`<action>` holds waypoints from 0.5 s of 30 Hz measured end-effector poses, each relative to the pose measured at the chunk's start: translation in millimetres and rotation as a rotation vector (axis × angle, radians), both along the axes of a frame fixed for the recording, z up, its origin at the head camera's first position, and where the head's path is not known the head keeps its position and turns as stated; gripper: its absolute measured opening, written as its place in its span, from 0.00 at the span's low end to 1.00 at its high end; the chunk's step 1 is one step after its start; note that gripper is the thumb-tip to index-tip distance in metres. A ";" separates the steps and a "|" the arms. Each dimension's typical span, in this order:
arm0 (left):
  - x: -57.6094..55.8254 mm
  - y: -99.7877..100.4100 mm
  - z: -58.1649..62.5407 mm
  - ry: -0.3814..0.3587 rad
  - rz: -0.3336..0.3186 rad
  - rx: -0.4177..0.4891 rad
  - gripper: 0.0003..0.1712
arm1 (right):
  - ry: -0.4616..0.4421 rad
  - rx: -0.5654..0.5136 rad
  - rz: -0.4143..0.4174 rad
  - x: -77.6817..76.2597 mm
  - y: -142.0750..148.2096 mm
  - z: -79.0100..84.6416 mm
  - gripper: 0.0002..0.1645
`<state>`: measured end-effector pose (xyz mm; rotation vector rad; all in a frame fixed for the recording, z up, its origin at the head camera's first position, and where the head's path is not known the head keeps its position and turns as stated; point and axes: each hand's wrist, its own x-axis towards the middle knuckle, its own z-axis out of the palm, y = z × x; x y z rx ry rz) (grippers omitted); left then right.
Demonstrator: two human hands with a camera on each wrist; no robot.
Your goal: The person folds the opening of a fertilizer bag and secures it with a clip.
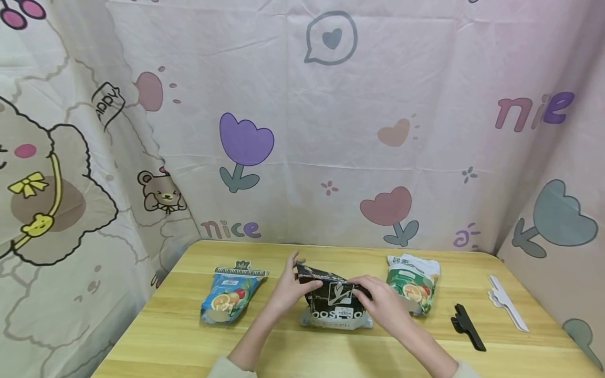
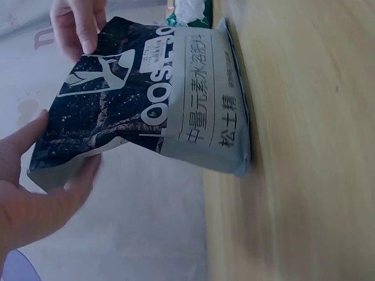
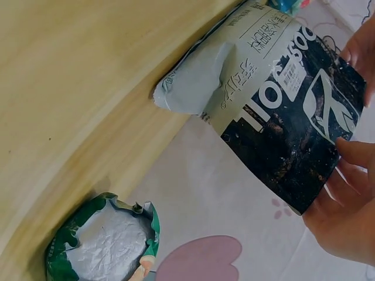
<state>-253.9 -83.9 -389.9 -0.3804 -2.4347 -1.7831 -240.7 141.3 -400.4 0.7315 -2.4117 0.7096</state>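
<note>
A black and grey fertilizer bag [image 1: 331, 310] with white lettering stands upright on the table in front of the person. Its upper part leans over toward the front. At the bag's top left edge, my left hand [image 1: 288, 289] grips it with the thumb in front and the fingers behind. My right hand [image 1: 382, 300] pinches the top right edge, thumb on the printed face. In the left wrist view the bag's [image 2: 199, 93] grey lower part rests on the table. The right wrist view shows the right thumb and fingers around the dark top edge.
To the left lies a blue fruit-print bag [image 1: 229, 296] with a sealing clip [image 1: 241, 271] across its top. A green and white bag [image 1: 410, 286] stands at the right. Further right lie a black clip [image 1: 468, 326] and a white clip [image 1: 508, 303]. A printed curtain [image 1: 302, 157] hangs behind the table.
</note>
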 end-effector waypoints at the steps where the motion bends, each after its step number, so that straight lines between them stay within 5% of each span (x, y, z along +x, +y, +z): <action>1: 0.4 0.8 1.0 0.053 0.015 -0.084 0.50 | -0.015 0.002 -0.003 -0.8 -0.1 0.2 0.14; 6: 1.4 7.8 8.8 0.438 0.029 -0.648 0.31 | -0.090 0.014 -0.016 -3.7 -0.6 2.7 0.12; 9: 1.0 14.2 13.9 0.612 0.000 -0.901 0.20 | -0.133 0.045 -0.019 -6.9 -1.3 4.5 0.10; 12: 0.1 21.7 18.6 0.677 -0.012 -1.043 0.15 | -0.183 0.092 0.006 -10.3 -2.7 6.9 0.10; 15: -0.7 29.8 22.6 0.656 -0.018 -1.112 0.12 | -0.212 0.138 0.047 -13.0 -4.1 8.0 0.12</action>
